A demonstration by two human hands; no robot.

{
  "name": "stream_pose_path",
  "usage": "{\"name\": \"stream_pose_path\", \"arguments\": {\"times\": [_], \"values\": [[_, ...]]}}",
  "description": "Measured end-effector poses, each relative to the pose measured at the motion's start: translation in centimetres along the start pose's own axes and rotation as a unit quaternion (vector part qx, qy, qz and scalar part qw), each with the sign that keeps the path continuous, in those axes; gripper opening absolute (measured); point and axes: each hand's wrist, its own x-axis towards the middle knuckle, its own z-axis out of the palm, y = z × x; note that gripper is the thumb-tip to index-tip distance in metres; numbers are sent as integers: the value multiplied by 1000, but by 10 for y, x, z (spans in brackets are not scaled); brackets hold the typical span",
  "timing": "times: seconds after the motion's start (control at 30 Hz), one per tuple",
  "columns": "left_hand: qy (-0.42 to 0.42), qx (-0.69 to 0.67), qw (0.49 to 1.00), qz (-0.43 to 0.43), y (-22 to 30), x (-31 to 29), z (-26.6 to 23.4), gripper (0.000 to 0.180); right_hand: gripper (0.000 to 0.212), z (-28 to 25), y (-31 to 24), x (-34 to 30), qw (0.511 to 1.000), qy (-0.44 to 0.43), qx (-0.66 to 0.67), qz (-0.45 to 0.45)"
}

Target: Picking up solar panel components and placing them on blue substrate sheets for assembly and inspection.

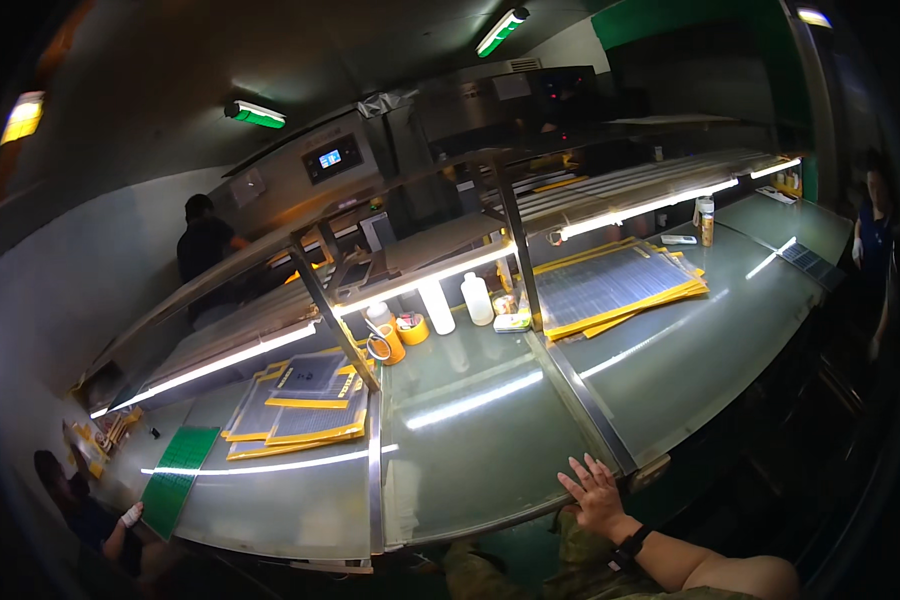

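Bench with grey-green, glassy panels (485, 455) lies under or just beside the bare right hand (598, 502), whose grip is spread and empty at the front edge, contact unclear, while the left hand is out of view. From that hand, translucent grey sheets with yellow borders (620, 290) lie stacked at 12 o'clock, a white plastic bottle (478, 302) stands at 11 and a second yellow-bordered stack (300, 408) rests at 10. It looks like a pause between handlings; taking a sheet would call for a reach toward 12 o'clock.
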Motion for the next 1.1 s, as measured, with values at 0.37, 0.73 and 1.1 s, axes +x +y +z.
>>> {"name": "stream_pose_path", "arguments": {"times": [0.37,0.73,1.1], "values": [[83,-137,982,-98,-14,-23,-25,69,66,2,-2,-2,1000,-6,-18,-5],[412,101,767,480,252,-87,-11,40,40,-47,74,8,988,109,81,73],[288,398,800,344,308,-42,72,54,30,-30,116,-12,968,180,-109,138]]}}
